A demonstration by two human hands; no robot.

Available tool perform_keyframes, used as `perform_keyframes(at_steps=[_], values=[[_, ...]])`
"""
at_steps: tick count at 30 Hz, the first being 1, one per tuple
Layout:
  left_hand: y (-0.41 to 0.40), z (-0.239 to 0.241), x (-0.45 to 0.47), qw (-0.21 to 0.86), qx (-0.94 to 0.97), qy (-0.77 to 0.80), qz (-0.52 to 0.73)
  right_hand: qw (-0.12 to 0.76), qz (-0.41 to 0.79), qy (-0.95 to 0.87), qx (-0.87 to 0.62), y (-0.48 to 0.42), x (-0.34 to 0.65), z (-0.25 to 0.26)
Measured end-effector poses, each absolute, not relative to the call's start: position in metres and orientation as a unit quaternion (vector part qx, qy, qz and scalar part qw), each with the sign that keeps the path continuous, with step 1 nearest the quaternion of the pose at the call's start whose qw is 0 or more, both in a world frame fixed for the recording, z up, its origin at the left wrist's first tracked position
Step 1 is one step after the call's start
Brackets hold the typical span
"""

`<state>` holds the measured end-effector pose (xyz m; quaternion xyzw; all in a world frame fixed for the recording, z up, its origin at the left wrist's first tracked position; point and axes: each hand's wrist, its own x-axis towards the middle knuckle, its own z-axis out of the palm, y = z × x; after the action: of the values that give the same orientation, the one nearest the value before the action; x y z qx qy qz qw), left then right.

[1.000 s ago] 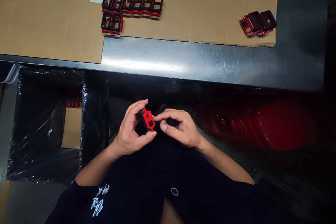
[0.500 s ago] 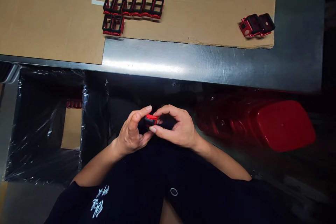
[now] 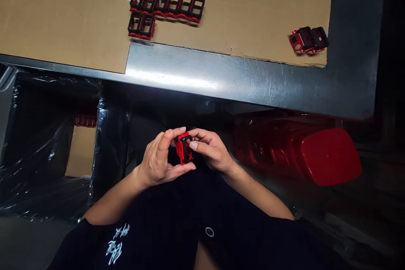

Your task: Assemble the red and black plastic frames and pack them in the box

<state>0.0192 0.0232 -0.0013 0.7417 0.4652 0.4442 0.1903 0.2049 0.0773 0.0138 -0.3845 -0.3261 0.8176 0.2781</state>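
Observation:
Between my hands, above my lap, I hold a small red-and-black plastic frame (image 3: 184, 148) upright. My left hand (image 3: 160, 158) pinches it from the left with thumb and fingers. My right hand (image 3: 210, 149) grips its right side, with the fingertips covering part of it. Beyond my hands, on a brown cardboard sheet (image 3: 63, 21), stand two neat rows of matching frames (image 3: 167, 6). A small group of similar frames (image 3: 308, 40) lies at the sheet's far right corner.
The cardboard lies on a steel table (image 3: 221, 80) whose edge runs in front of me. To the left stands a black container wrapped in clear plastic film (image 3: 41, 147). To the right lies a stack of red plastic bins (image 3: 330, 156).
The frame has turned in my fingers, from a flat red face, through an edge-on view, to standing upright with its black rim showing. My view has shifted slightly.

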Motion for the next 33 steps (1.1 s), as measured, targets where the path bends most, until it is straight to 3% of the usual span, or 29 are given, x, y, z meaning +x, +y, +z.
perform_keyframes(at_steps=[9,19,22,27,33], values=[[0.020,0.004,0.015,0.258,0.679,0.535,0.432,0.226,0.877,-0.173,-0.388,0.072,0.192,0.010],[0.013,0.009,-0.003,0.328,0.673,0.566,0.345,0.232,0.836,-0.250,-0.429,0.076,0.173,0.016],[0.012,0.004,-0.009,0.366,0.639,0.560,0.380,0.226,0.817,-0.321,-0.422,0.079,0.171,0.018],[0.008,-0.010,-0.012,0.549,0.481,0.426,0.535,0.260,0.772,-0.406,-0.413,0.085,0.170,0.026],[0.006,-0.012,-0.006,0.583,0.433,0.404,0.556,0.237,0.774,-0.426,-0.404,0.087,0.170,0.029]])
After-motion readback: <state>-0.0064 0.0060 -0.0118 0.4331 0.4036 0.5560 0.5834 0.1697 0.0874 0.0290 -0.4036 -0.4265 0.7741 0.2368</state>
